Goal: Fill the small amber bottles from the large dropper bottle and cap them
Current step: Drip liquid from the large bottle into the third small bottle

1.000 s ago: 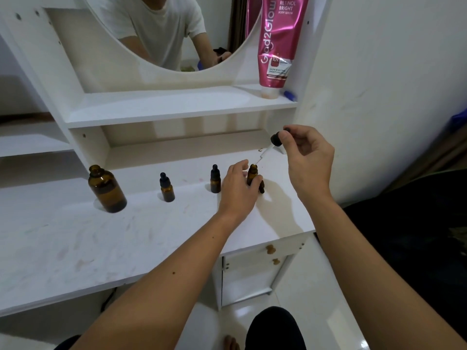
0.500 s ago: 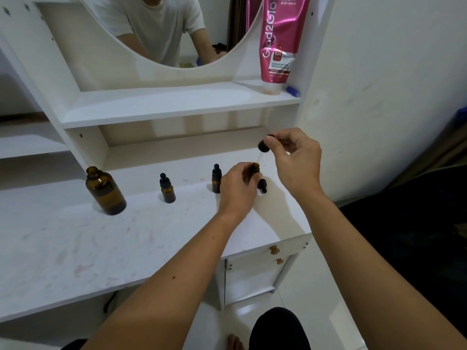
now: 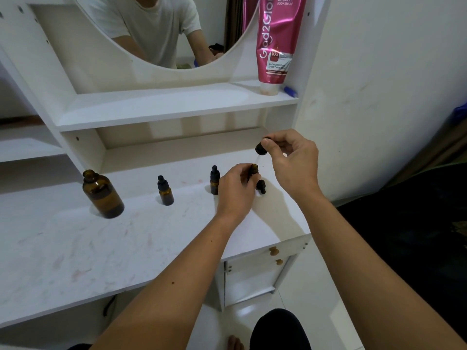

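My left hand (image 3: 236,188) grips an uncapped small amber bottle (image 3: 254,169) standing on the white vanity top (image 3: 106,243). My right hand (image 3: 290,157) pinches the black bulb of the large dropper (image 3: 260,148), whose glass tip points down into that bottle's mouth. A small black dropper cap (image 3: 261,186) lies on the top just right of the held bottle. Two capped small amber bottles (image 3: 165,191) (image 3: 214,180) stand to the left. The large amber bottle (image 3: 102,194) stands open at the far left.
A shelf (image 3: 161,107) runs above the work area, with a pink serum tube (image 3: 276,41) upside down at its right end. A round mirror sits behind. The vanity's right edge is close to my right hand, beside a white wall (image 3: 379,97).
My right hand has brought the dropper leftward and down until its tip meets the mouth of the bottle in my left hand. The other bottles have not moved.
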`<state>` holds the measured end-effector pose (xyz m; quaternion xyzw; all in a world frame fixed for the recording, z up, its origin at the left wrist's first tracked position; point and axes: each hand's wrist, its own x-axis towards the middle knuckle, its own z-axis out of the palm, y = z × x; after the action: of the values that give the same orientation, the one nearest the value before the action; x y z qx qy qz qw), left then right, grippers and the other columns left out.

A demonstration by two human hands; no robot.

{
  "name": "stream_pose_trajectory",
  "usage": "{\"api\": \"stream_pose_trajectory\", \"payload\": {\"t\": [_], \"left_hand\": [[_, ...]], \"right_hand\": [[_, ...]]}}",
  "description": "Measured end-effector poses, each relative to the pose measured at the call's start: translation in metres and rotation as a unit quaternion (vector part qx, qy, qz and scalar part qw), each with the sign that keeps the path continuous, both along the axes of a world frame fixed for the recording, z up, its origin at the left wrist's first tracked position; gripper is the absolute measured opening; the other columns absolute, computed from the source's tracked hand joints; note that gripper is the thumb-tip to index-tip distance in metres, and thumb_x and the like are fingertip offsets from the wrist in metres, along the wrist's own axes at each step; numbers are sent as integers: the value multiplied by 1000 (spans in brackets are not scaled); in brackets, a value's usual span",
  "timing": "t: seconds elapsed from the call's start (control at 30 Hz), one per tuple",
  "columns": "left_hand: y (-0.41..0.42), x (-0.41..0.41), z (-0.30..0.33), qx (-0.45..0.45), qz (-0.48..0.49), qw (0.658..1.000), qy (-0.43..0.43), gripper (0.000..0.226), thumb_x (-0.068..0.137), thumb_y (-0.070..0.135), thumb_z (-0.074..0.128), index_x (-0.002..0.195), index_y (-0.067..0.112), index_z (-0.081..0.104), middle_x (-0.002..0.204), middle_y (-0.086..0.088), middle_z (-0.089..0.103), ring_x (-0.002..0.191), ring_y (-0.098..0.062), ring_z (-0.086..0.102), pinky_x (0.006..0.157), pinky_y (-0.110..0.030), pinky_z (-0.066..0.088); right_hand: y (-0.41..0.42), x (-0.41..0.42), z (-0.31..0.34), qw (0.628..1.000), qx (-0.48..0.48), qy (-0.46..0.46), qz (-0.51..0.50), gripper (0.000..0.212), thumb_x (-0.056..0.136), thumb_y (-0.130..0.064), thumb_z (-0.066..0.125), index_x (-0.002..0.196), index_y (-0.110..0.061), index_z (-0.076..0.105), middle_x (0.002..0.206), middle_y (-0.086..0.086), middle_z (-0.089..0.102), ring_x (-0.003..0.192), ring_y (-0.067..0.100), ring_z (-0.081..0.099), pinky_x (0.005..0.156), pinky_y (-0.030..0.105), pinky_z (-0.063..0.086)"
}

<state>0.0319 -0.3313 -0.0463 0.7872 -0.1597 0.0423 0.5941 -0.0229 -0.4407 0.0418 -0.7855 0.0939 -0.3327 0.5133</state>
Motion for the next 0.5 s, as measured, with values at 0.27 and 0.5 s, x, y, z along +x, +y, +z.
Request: {"api": "stream_pose_trajectory", "payload": {"t": [0.27, 0.5], "left_hand": [[0, 2, 0, -2, -1, 1000, 12, 22, 98, 19, 71, 119, 14, 71, 97, 16, 74, 95, 7, 67, 86, -6, 47], [-1, -2, 3, -20, -2, 1000, 24, 24, 96, 17, 73, 120, 14, 70, 104, 10, 74, 101, -1, 68, 96, -20, 51]], "right_hand": [[1, -3, 0, 1000, 0, -11, 13, 12, 96, -19, 76, 108, -16, 77, 92, -4, 81, 93, 10, 78, 93, 25, 59], [3, -13, 18, 998, 6, -56, -5, 15, 95, -17, 78, 110, -14, 77, 98, -2, 80, 94, 9, 77, 93, 26, 60]]}}
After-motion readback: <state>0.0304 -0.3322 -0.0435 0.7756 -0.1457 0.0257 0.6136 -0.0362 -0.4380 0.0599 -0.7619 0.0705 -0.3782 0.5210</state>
